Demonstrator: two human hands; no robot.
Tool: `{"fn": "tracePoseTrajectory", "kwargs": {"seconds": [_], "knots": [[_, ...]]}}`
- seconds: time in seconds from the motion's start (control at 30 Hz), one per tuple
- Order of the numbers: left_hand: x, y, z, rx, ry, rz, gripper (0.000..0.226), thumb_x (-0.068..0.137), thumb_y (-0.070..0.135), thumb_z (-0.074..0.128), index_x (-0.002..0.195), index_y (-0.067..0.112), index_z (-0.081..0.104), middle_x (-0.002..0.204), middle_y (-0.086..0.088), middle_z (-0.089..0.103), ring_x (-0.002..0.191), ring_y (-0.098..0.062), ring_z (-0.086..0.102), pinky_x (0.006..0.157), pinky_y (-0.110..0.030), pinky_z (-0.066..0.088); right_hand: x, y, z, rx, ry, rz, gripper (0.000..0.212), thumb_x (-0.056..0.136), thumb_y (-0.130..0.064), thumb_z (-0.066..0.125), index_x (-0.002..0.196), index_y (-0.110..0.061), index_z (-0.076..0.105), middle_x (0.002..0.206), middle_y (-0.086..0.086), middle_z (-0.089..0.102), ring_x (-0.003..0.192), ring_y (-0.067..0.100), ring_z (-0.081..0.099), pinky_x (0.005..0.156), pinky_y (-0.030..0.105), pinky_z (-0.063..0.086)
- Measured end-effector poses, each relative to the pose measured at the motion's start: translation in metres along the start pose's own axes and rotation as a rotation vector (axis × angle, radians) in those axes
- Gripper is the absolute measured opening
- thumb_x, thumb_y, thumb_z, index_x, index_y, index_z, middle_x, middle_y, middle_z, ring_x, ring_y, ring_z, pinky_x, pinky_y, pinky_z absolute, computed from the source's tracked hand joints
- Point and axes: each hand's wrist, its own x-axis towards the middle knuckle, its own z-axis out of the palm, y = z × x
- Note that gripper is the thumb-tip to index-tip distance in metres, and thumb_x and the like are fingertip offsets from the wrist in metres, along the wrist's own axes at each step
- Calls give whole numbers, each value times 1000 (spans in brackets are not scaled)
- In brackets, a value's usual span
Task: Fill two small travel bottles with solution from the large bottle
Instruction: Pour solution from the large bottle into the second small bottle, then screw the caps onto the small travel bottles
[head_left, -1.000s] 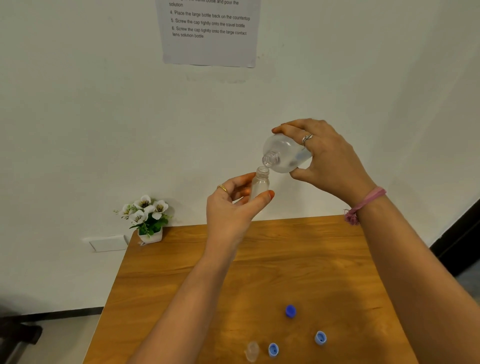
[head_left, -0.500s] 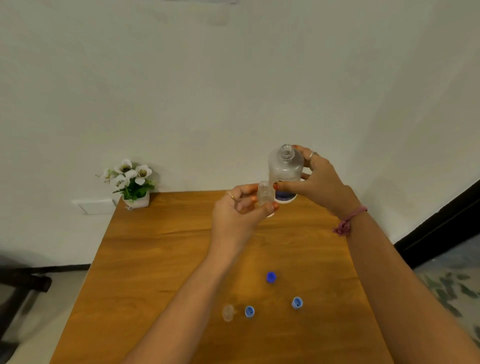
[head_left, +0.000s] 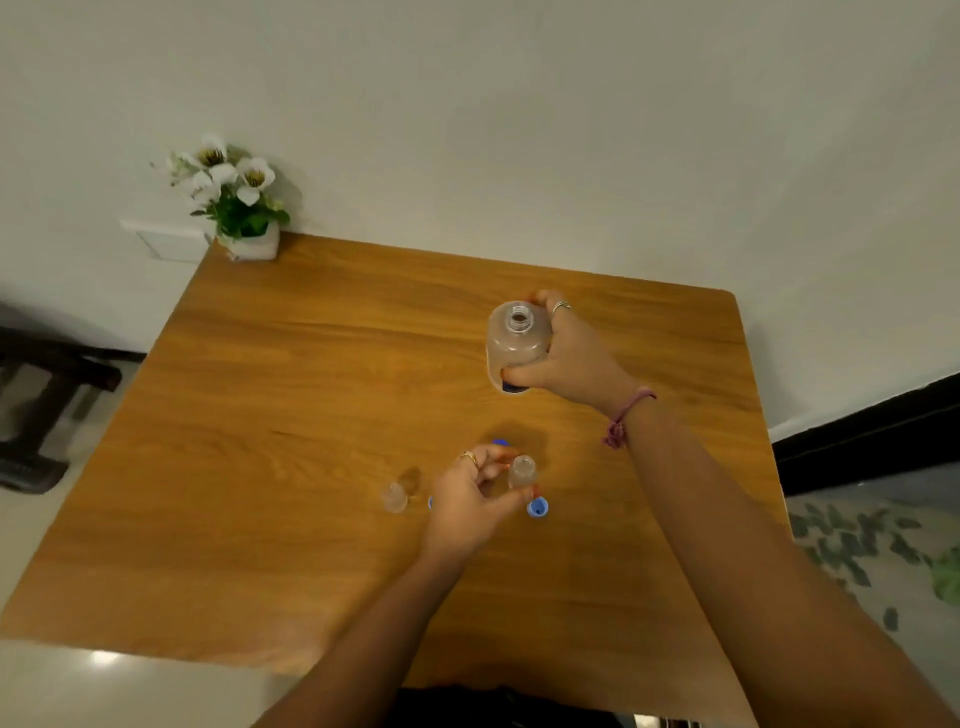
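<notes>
My right hand (head_left: 569, 358) grips the large clear bottle (head_left: 514, 338), upright and uncapped, low over the far right part of the wooden table (head_left: 291, 415). My left hand (head_left: 470, 499) pinches a small clear travel bottle (head_left: 522, 472) upright, close to the tabletop. A second small travel bottle (head_left: 395, 497) stands open on the table just left of my left hand. A blue cap (head_left: 538, 507) lies beside my left thumb. Another blue cap (head_left: 500, 443) peeks out behind my left fingers, and a sliver of a third blue cap (head_left: 430, 502) shows at the hand's left edge.
A small white pot of white flowers (head_left: 236, 208) sits at the table's far left corner against the wall. A dark chair (head_left: 41, 405) stands on the floor to the left. The floor drops away along the table's right and near edges.
Both hands came down from in front of the wall to the table. The large bottle went from tilted over the small bottle to upright, and the two bottles moved apart.
</notes>
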Motion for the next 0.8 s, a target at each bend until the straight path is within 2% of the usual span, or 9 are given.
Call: {"fn": "tracePoseTrajectory", "kwargs": {"seconds": [0.1,0.17,0.3,0.4,0.6,0.73,0.8], "knots": [[1,-25,5,103,66,-10,42,68,16,86,89,37,56,103,1,68,100,-12,64,88,-30,53,5,7,20,-14,-91,-41,83,59,-19,86,126,-18,36,104,-10,52,87,4,56,67,6,46],[0,-38,6,149,114,-13,42,70,18,85,88,38,54,104,1,67,101,-13,63,89,-31,53,7,9,31,-16,-150,-57,83,57,-18,86,125,-19,37,102,-12,53,85,0,55,65,3,44],[-2,-56,5,144,149,-49,37,73,13,83,98,23,58,106,-3,66,102,-15,63,93,-38,53,11,14,54,-36,-238,-94,77,56,-18,86,120,-17,43,110,-5,55,94,9,57,75,17,47],[-3,-63,4,158,152,-38,39,73,10,81,97,26,56,103,-2,65,100,-15,63,92,-37,53,12,18,68,-69,-285,-122,80,57,-19,86,124,-12,43,116,0,52,101,12,53,79,18,40],[-2,-73,1,215,150,-15,38,75,10,80,99,26,55,103,3,63,99,-11,62,88,-26,53,11,28,80,-81,-362,-121,79,60,-18,84,125,-12,41,122,2,49,107,13,51,88,20,40],[0,-75,-1,238,136,-21,37,76,12,79,98,28,55,104,4,62,97,-5,60,80,-9,47,8,34,86,-96,-382,-96,82,63,-18,83,130,-10,37,125,0,45,112,12,47,89,17,34],[0,-76,-1,246,127,-15,38,76,12,79,100,28,54,103,5,61,96,-4,59,78,-6,46,7,36,87,-91,-375,-78,85,63,-19,83,132,-11,35,125,0,45,114,13,47,91,18,35]]}}
